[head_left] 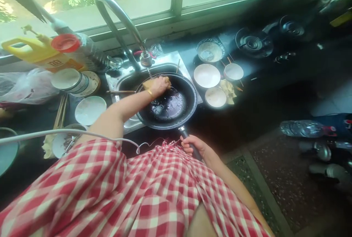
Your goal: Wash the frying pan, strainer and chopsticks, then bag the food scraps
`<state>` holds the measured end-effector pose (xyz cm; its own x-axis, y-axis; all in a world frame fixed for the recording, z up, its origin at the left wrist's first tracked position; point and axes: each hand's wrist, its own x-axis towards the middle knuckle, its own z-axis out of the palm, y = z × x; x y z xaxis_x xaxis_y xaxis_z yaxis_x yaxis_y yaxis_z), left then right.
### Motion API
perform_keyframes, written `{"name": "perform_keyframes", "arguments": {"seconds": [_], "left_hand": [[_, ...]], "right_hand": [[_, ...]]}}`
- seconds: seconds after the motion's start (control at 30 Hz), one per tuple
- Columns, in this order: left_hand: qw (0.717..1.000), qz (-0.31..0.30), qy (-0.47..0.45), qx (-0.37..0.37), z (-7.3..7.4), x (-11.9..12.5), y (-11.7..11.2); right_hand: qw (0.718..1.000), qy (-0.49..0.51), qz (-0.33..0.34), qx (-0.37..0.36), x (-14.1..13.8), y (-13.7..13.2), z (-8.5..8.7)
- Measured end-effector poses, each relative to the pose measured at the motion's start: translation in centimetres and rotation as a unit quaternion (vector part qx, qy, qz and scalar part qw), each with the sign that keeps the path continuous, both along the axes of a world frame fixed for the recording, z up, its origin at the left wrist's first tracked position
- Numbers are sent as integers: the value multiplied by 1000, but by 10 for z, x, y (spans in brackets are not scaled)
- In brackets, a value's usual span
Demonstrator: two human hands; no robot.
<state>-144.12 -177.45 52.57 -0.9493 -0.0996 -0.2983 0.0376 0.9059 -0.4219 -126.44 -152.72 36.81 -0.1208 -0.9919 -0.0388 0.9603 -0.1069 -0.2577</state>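
Note:
A black frying pan (176,106) rests tilted over the sink (121,90), its inside wet and shiny. Its dark handle (195,152) points toward my body, and my right hand (194,144) is wrapped round it. Inside the pan, near the far wall, my left hand (159,86) is closed on a yellowish cloth (148,84), pressing it to the surface. A thin stream of water falls from the faucet (145,59) beside that hand. Part of the cloth is hidden under the fingers.
Bowls (206,76) and a crumpled yellow cloth (227,91) lie right of the sink, near a gas burner (253,43). Left are stacked bowls (66,79), a plate (90,110), chopsticks (60,112) and a yellow jug (38,55). A white cable (90,132) crosses before me.

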Motion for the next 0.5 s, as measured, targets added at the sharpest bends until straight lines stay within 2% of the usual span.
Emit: {"name": "perform_keyframes", "arguments": {"seconds": [0.07,0.1,0.2,0.27,0.33,0.4,0.47,0.5], "left_hand": [[1000,-7,0,-12,-20,14,1],[1000,1,3,-21,-25,22,-3],[998,40,22,-34,-27,35,-21],[996,63,53,-27,-30,26,-25],[993,73,87,-13,-42,8,-15],[995,55,83,18,-63,-5,8],[997,10,29,70,-84,-1,31],[995,-18,-11,99,-92,9,38]], "right_hand": [[1000,-1,-9,-7,4,0,-5],[1000,-4,-12,-9,5,0,-7],[1000,-7,-8,-17,6,-4,-10],[1000,-2,4,-20,4,-8,-9],[1000,5,13,-21,1,-11,-7],[999,10,20,-23,-3,-14,-5],[999,13,34,-25,-8,-16,-5],[999,13,42,-26,-10,-17,-6]]}}
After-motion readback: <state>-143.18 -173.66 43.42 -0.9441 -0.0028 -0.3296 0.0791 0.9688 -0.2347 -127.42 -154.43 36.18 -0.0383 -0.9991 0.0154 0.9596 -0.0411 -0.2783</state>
